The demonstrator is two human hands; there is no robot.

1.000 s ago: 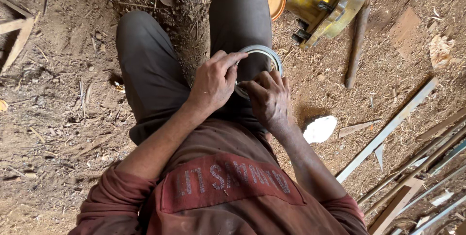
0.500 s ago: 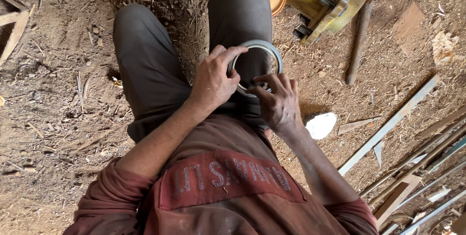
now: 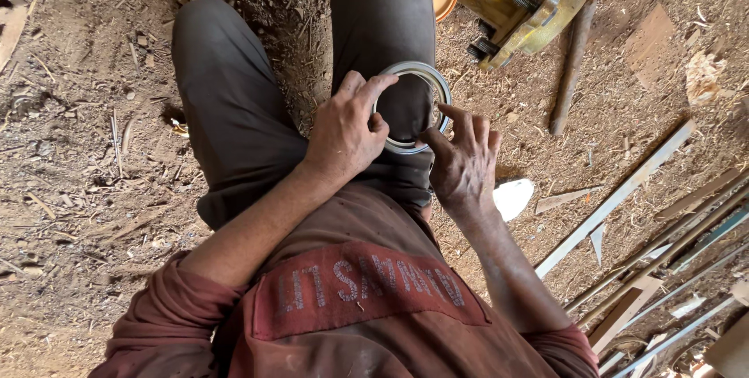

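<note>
Both hands around metal ring, over right thigh.

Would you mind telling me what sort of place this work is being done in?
Probably a rough dirt-floor workshop or repair yard: a yellow machine part on the bare earth floor, loose metal strips, and both hands holding a metal ring.
</note>
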